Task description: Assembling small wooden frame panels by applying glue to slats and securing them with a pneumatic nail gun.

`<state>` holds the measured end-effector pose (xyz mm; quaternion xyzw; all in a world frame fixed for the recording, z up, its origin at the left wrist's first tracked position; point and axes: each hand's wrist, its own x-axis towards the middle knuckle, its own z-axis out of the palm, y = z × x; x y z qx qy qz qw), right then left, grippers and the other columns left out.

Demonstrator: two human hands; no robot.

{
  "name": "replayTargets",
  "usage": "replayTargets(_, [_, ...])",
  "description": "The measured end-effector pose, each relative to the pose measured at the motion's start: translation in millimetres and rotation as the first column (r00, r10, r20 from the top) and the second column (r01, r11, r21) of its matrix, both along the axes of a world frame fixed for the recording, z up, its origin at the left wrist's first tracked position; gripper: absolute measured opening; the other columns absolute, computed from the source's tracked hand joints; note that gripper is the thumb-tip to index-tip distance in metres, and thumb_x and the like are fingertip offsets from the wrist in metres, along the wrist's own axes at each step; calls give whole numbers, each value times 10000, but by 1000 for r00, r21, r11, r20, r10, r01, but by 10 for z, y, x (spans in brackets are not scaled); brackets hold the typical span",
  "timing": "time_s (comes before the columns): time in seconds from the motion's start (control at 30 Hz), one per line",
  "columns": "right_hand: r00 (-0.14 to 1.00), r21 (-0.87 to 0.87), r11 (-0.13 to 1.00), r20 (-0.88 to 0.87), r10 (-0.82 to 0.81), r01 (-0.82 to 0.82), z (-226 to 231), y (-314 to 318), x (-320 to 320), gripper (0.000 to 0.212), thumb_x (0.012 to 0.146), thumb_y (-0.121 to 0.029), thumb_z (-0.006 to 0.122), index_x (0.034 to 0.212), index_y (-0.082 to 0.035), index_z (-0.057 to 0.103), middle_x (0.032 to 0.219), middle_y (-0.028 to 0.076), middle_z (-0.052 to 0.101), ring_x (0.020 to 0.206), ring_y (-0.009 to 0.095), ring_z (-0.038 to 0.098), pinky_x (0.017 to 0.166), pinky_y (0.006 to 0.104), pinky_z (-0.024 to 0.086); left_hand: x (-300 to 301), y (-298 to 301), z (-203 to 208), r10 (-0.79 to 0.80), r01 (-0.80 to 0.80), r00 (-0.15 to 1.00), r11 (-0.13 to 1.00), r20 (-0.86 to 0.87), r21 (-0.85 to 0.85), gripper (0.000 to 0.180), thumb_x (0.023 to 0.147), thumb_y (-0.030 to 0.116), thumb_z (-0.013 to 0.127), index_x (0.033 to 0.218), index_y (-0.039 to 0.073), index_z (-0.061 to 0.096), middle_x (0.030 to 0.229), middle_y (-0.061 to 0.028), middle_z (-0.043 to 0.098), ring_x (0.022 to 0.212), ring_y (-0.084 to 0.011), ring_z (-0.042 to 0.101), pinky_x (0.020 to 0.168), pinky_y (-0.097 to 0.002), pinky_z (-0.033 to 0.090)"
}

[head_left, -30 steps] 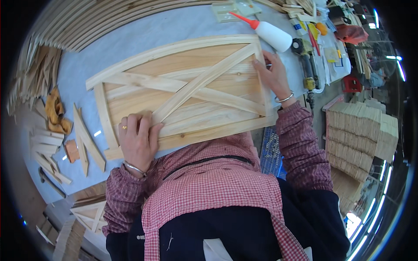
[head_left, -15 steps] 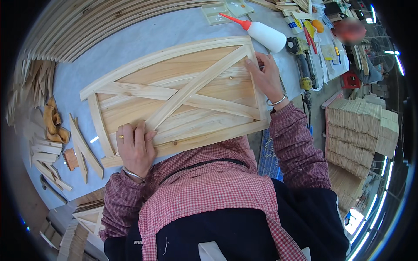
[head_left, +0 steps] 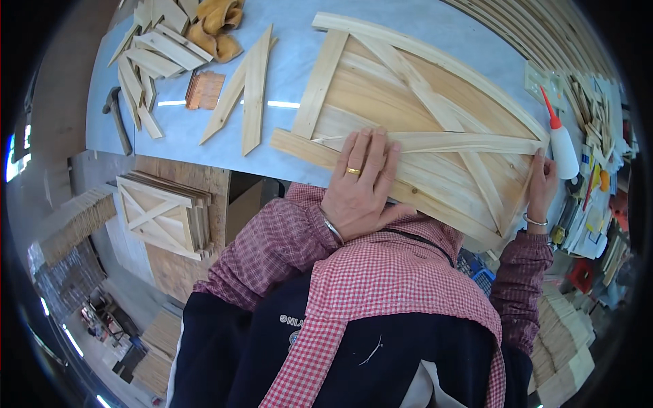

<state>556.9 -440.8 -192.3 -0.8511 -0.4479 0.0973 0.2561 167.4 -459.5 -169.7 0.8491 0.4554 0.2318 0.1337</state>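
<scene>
A pale wooden panel (head_left: 401,92) with an arched top rail and two crossing diagonal strips lies on the light blue tabletop, its lower edge against my apron. My left hand (head_left: 364,183) rests flat on the lower rail, fingers stretched out over the end of one diagonal strip (head_left: 476,143). At the panel's right edge, my right hand (head_left: 541,182) grips the border, a fingertip by that strip's other end. Part of the right hand's fingers is hidden. A white glue bottle with a red nozzle (head_left: 564,151) is just beyond it.
Two loose pointed strips (head_left: 255,95) lie left of the panel. Farther left are a copper-coloured plate (head_left: 205,90), a hammer (head_left: 119,121), wood offcuts (head_left: 155,62) and brown gloves (head_left: 216,28). Finished-looking crossed panels (head_left: 160,216) are stacked below the table. Long mouldings (head_left: 537,34) line the back.
The view has swung to the left, so the panel sits farther right in it. My left hand has flattened out over the lower rail. My right hand stays at the panel's right edge.
</scene>
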Motion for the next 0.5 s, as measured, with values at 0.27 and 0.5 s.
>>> replayTargets(0.27, [994, -34, 997, 81, -69, 72, 62, 44, 209, 470, 810, -479, 643, 725, -20, 589, 660, 50, 560, 639, 134, 481, 619, 295, 417, -33, -1, -116, -114, 110, 983, 993, -145, -37, 842, 761, 554, 574, 1311, -59, 397, 1345, -294, 348, 1228, -446, 348, 1034, -537, 262])
replayTargets(0.5, [989, -44, 995, 125, -83, 90, 37, 226, 86, 426, 783, -405, 671, 670, -2, 594, 586, 136, 581, 530, 213, 527, 530, 371, 414, -12, -7, -109, -87, 101, 974, 993, -207, 60, 789, 779, 556, 585, 1311, -7, 435, 1341, -291, 357, 1232, -420, 335, 1022, -514, 260])
